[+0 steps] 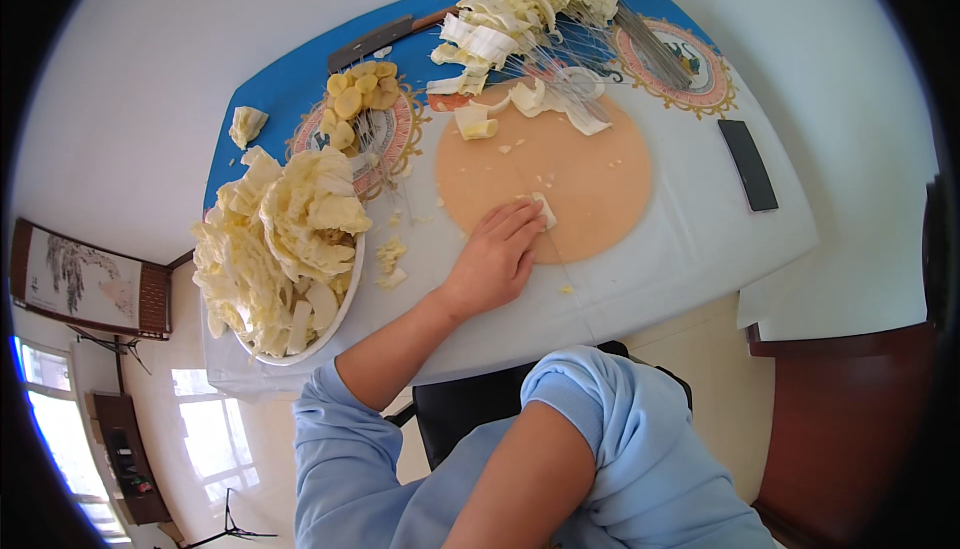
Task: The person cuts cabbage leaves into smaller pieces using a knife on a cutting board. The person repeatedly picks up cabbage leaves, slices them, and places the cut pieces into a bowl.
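Note:
My left hand (499, 256) lies on a round tan board (607, 196), its fingertips pressing a small pale piece of cabbage (545, 211) against it. A thin skewer (571, 275) runs from the near table edge to this piece; whether it pierces the piece is hard to tell. My right hand is out of view; its forearm points down past the lower rim. Cut cabbage pieces (475, 122) lie at the board's far edge. Beyond them are skewers threaded with cabbage leaves (487, 35). Skewered yellow slices, perhaps potato (349, 102), lie to the left.
A white bowl (358, 267) heaped with cabbage leaves (277, 226) stands at the left. A cleaver (371, 42) lies at the far edge, with a bundle of bare skewers (652, 50) at the far right. A dark phone (748, 166) rests near the right edge. Cabbage scraps (390, 256) lie beside the bowl.

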The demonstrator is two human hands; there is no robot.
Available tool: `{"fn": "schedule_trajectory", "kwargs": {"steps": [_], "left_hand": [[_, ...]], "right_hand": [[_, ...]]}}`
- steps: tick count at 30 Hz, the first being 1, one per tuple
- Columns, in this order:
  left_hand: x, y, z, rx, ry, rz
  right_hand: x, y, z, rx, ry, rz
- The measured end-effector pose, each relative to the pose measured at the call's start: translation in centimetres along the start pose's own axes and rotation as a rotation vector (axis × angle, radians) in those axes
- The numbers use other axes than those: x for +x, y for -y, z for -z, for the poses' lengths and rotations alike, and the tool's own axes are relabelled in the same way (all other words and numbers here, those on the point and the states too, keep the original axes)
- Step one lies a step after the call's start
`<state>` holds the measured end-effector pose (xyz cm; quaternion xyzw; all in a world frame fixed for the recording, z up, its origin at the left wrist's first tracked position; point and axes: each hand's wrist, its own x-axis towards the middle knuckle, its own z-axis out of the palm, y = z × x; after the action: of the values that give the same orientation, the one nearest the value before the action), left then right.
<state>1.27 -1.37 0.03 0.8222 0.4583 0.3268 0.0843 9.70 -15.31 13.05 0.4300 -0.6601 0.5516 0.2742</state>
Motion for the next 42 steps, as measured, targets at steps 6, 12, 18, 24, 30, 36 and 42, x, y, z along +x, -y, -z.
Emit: {"fn": "schedule_trajectory", "kwargs": {"steps": [6,12,18,24,30,36,42], "left_hand": [[-0.2,0.2,0.1,-0.005,0.011,0.014],[0.1,0.2,0.0,-0.001,0.008,0.0],[-0.4,1.0,-0.6,-0.011,-0.017,-0.016],[0.0,0.4,-0.4,0.0,-0.01,-0.005],[-0.2,0.3,-0.2,0.002,-0.007,0.01],[0.2,0.0,1.5,-0.215,-0.093,0.175],[5.5,3.5,3.2,0.0,-0.141,0.15]], "right_hand": [[0.6,-0.4,-0.3,-0.052,0.016,-0.024],[1.5,-0.5,-0.1,-0.283,0.018,-0.152],[-4.6,1.6,7.2,-0.96,-0.375,-0.597],[-13.8,4.8,9.7,-1.439,-0.316,-1.437],[-17.8,3.6,9.1,-1.422,-0.391,-1.702],[-19.4,3.4,9.3,-1.409,-0.467,-1.491],[-20.4,3.8,8.3,-1.352,-0.782,-1.167]]}}
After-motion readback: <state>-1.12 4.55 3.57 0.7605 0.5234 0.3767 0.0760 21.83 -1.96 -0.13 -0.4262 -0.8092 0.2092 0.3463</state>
